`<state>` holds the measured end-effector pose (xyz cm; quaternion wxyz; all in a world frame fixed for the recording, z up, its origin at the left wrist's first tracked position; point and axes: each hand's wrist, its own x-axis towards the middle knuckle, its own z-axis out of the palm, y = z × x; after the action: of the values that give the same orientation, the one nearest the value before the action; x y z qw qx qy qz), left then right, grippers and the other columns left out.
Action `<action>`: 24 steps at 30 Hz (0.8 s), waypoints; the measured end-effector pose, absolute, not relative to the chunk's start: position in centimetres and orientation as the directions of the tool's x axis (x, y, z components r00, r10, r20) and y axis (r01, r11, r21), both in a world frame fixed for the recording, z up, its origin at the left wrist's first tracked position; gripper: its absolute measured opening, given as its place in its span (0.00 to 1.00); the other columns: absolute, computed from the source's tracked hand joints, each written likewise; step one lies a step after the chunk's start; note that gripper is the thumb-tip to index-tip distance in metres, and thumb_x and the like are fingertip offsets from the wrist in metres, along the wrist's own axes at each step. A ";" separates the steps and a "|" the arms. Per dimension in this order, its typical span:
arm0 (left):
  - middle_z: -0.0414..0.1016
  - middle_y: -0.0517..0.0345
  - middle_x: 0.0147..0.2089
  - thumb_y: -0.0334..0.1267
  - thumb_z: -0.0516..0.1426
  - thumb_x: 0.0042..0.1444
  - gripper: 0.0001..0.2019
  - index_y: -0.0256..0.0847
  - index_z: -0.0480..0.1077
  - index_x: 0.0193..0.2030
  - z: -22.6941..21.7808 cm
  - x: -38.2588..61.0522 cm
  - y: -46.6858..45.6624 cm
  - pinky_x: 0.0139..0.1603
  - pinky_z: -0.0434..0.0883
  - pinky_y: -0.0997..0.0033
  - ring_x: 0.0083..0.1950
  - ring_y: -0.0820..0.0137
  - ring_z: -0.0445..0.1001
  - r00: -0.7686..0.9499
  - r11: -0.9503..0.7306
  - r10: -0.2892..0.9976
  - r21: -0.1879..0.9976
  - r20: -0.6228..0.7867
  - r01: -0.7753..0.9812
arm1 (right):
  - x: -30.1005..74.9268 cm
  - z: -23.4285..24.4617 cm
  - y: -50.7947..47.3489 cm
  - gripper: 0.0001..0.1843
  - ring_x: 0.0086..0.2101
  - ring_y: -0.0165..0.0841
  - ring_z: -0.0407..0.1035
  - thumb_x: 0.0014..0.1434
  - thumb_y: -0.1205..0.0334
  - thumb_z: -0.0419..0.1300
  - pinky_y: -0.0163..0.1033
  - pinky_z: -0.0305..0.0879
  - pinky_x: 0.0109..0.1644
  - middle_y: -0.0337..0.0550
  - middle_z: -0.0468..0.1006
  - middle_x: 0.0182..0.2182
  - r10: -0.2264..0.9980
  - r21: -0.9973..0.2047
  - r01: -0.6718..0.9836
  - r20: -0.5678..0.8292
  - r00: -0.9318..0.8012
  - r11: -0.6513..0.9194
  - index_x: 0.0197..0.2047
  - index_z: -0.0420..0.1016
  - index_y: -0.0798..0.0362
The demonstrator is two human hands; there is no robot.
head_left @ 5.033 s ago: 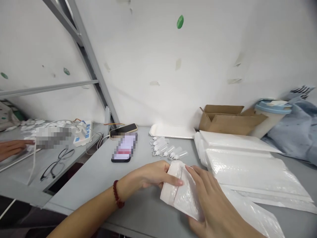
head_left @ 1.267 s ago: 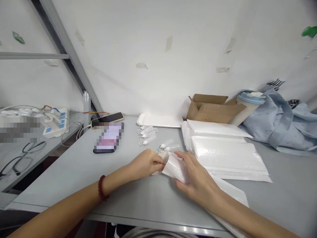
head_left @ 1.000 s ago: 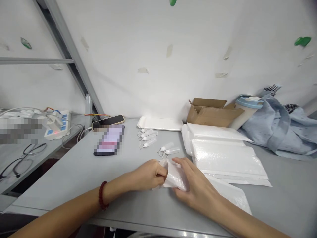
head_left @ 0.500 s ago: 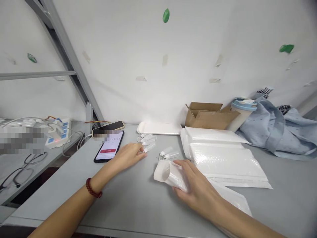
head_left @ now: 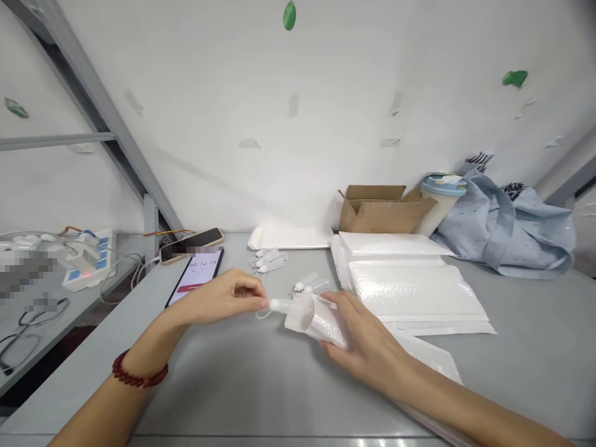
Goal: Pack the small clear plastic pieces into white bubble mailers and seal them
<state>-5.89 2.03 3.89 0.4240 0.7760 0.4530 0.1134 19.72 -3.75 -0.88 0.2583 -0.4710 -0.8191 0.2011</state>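
Observation:
My left hand (head_left: 218,299) pinches the white capped end of a small translucent tube (head_left: 281,306), with a thin loop hanging under the fingertips. The tube's far end points right, at the open mouth of a white bubble mailer (head_left: 328,323); how far it reaches inside is hard to tell. Wrapped round that mailer is my right hand (head_left: 365,347), which keeps it tilted with its mouth toward the left. Just behind it lie a couple of similar loose tubes (head_left: 317,285). Several more tubes (head_left: 272,263) sit in a cluster farther back on the grey table (head_left: 233,385).
On the right is a stack of white bubble mailers (head_left: 419,295), with another mailer (head_left: 431,357) partly under my right forearm. Behind stand an open cardboard box (head_left: 386,216), a lidded cup (head_left: 437,202) and a blue cloth bag (head_left: 512,233). Two phones (head_left: 198,273) and a power strip (head_left: 90,264) are left.
My left hand has taken a tube from the rear cluster and brought it right and nearer to the mailer's mouth. My right hand still holds the mailer. The view has shifted slightly.

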 end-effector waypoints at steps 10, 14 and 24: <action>0.47 0.68 0.16 0.23 0.50 0.43 0.13 0.37 0.53 0.14 -1.8 0.3 -1.2 0.20 0.47 0.77 0.19 0.81 0.48 0.721 -0.374 0.691 0.829 -0.052 0.417 | 19.1 -1.5 -4.8 0.31 0.45 0.40 0.66 0.46 0.72 0.57 0.47 0.65 0.48 0.48 0.68 0.46 0.836 -0.589 0.622 0.189 -0.515 0.516 0.55 0.56 0.52; 0.52 0.67 0.16 0.21 0.49 0.41 0.11 0.37 0.54 0.15 -2.5 1.1 -1.7 0.21 0.51 0.78 0.20 0.80 0.51 0.657 -0.386 0.753 0.810 0.000 0.442 | 18.9 -1.5 -4.9 0.30 0.45 0.40 0.66 0.46 0.72 0.57 0.46 0.65 0.48 0.48 0.69 0.45 0.840 -0.582 0.632 0.183 -0.511 0.511 0.54 0.58 0.53; 0.74 0.56 0.36 0.45 0.54 0.53 0.18 0.39 0.69 0.48 0.3 -1.1 -0.3 0.27 0.63 0.78 0.34 0.71 0.69 0.307 -0.167 0.952 0.854 0.009 0.493 | 19.5 -1.4 -4.0 0.27 0.46 0.42 0.65 0.51 0.67 0.57 0.49 0.65 0.48 0.48 0.68 0.46 0.886 -0.638 0.622 0.248 -0.391 0.454 0.54 0.57 0.50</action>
<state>-1.14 -0.32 0.34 0.3933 0.7062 0.5116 0.2914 19.55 -4.02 -1.45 0.2888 -0.4701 -0.8021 0.2286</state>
